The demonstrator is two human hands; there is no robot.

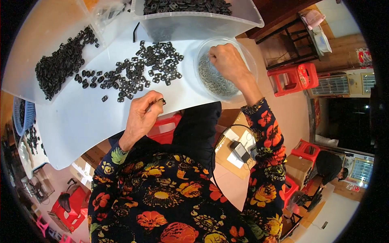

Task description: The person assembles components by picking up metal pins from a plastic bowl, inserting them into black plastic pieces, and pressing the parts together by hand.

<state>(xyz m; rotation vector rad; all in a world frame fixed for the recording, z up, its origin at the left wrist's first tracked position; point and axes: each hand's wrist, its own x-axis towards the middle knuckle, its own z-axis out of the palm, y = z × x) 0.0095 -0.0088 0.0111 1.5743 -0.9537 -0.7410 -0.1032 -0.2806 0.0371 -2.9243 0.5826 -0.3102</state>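
My left hand (pixel 144 112) is closed near the front edge of the white table, pinching a small black plastic piece (pixel 162 101) between thumb and forefinger. It looks like the two-holed black pieces (pixel 135 73) lying loose on the table just beyond. To the right, my right hand (pixel 229 60) is over a clear round bowl (pixel 252 60) with its fingers curled together and pointing down. Many tiny silvery metal parts (pixel 214 83), which look like springs, lie in the bowl. Whatever my right fingertips hold, if anything, is hidden.
A translucent bin (pixel 194 26) of black parts stands at the back. Another heap of black pieces (pixel 60 67) lies at the left, by a blue basket (pixel 29 117). Red stools (pixel 293 79) and a cardboard box (pixel 298 168) stand to the right, where another person (pixel 329 166) bends over.
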